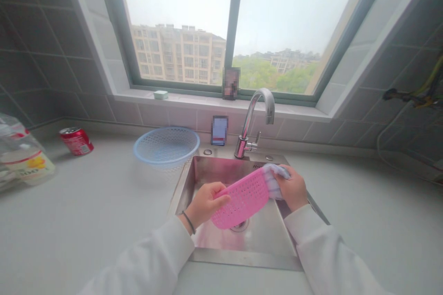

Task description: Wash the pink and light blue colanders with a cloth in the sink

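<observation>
Over the sink (242,258) I hold a pink plastic basket (242,198) with small holes, tilted on its side. My left hand (207,200) grips its left end, thumb on the near face. A white cloth with grey stripes (273,182) is bunched in my right hand (292,186) and wraps the basket's right end. The cloth hides that end of the basket. Below the basket the drain (241,226) shows in part.
A chrome faucet (246,124) rises behind the sink. Left of it are a phone (219,130), a light-blue basket (166,145), a red can (76,141) and a large plastic bottle (27,161). On the window sill lies a pale green block (161,95).
</observation>
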`<state>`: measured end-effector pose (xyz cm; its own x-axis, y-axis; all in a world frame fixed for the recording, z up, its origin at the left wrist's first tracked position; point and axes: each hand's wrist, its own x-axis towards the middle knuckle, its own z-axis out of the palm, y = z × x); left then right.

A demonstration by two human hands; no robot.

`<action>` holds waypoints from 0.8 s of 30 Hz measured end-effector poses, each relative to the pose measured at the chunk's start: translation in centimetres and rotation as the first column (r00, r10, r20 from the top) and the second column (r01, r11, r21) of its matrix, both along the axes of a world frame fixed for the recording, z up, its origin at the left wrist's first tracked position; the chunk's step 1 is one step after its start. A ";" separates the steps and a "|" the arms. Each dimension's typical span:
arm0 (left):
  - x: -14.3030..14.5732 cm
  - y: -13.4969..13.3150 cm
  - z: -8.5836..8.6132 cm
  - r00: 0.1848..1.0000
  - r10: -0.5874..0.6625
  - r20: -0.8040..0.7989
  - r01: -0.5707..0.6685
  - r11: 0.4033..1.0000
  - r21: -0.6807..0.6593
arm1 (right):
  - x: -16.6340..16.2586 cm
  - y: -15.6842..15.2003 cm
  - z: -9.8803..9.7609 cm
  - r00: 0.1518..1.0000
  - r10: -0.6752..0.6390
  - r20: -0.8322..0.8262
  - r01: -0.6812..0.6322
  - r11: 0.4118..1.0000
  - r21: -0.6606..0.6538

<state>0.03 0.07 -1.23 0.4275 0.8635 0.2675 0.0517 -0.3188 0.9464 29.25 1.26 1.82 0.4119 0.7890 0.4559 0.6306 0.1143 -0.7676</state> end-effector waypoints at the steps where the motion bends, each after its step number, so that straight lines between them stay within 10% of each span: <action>1: 0.0 0.1 -0.1 1.000 0.001 0.002 -0.001 1.000 -0.006 | -0.3 -0.3 0.1 1.000 0.008 0.015 -0.009 1.000 0.021; 12: 0.7 0.5 -0.4 0.999 0.001 -0.045 -0.001 1.000 0.003 | -7.3 -3.9 0.4 0.839 0.538 0.084 -0.542 0.839 0.048; 24: 0.1 -0.5 0.5 0.999 0.051 -0.008 -0.051 0.999 -0.001 | 1.2 0.7 -0.9 0.998 0.012 -0.063 -0.010 1.000 0.023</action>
